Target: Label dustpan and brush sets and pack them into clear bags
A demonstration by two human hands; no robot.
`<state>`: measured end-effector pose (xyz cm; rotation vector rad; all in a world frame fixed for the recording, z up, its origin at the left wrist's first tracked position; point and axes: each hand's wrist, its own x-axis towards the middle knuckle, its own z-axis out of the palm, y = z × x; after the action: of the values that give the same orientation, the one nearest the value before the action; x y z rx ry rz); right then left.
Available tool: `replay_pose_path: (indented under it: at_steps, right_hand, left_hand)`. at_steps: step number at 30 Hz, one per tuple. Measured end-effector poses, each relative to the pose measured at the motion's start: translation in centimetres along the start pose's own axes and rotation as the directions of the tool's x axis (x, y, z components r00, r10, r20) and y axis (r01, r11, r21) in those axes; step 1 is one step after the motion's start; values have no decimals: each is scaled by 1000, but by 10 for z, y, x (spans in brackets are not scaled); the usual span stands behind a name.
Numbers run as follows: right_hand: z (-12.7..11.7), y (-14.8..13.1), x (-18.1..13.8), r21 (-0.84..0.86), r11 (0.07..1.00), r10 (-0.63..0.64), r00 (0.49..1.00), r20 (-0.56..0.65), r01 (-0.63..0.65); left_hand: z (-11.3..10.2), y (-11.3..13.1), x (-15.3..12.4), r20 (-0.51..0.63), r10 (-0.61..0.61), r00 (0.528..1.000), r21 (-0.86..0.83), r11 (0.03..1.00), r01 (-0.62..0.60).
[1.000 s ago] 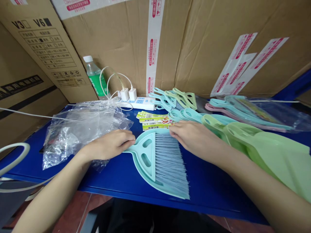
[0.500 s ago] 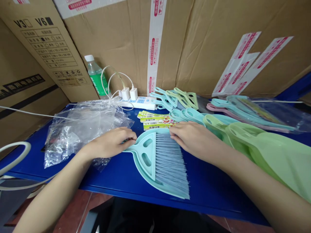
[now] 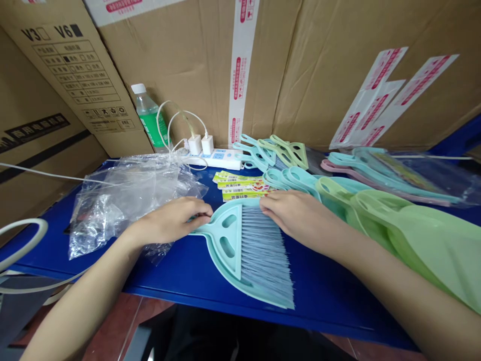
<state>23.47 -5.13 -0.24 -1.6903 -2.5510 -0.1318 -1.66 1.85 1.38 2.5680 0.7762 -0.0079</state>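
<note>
A light-blue hand brush with grey-blue bristles lies on a matching dustpan, bristles pointing right. My left hand is closed around the handle end, which its fingers mostly hide. At the far upper edge of the dustpan, the fingers of my right hand pinch the rim beside the bristle tips. Just behind the pair lie several yellow-green printed cards. Clear plastic bags spread out beyond my left hand.
Green dustpans are stacked along the right, with blue dustpans behind. Small brushes, a power strip with chargers and a bottle stand at the back. Cardboard boxes wall off the blue table.
My right hand has shifted very slightly left along the dustpan's rim. The left hand's hold and the brush and dustpan look the same.
</note>
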Motion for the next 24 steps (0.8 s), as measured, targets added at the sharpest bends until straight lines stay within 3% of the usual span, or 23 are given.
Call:
replay_pose_path:
  at_steps: [17, 24]
  right_hand:
    - [-4, 1, -1, -26, 999, 48, 998, 49, -46]
    - [-4, 0, -2, -80, 996, 42, 998, 44, -39]
  left_hand:
    - [-2, -5, -3, 36, -7, 999, -8, 1000, 7]
    - [-5, -11, -10, 1, 47, 999, 5, 999, -47]
